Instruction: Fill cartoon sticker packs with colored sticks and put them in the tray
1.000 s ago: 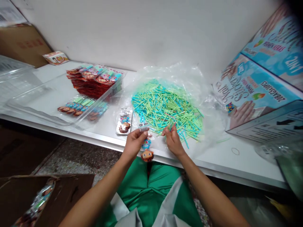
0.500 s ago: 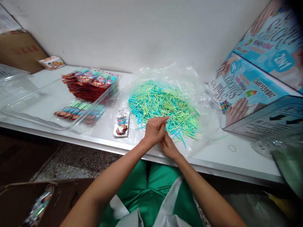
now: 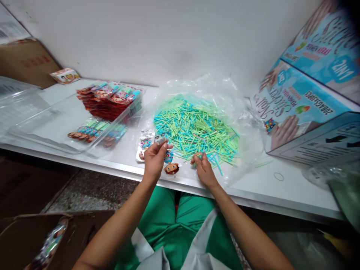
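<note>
My left hand (image 3: 153, 159) pinches the top of a small clear packet (image 3: 168, 161) with a cartoon face on it, which hangs over the white table's front edge (image 3: 253, 195). My right hand (image 3: 203, 169) is closed on a few thin sticks at the near edge of a heap of blue and green sticks (image 3: 197, 129). The heap lies on a clear plastic sheet (image 3: 247, 123). A second cartoon packet (image 3: 144, 144) lies flat on the table just left of my left hand.
A clear tray (image 3: 56, 123) at the left holds a stack of red packets (image 3: 108, 101) and a row of finished ones (image 3: 92, 129). Blue printed cartons (image 3: 306, 97) stand at the right. A rubber band (image 3: 278, 176) lies near them. A brown box (image 3: 45, 240) sits on the floor.
My left hand drew back from above my right hand to the left, and the hanging cartoon packet shows again. My right hand stayed at the heap's near edge.
</note>
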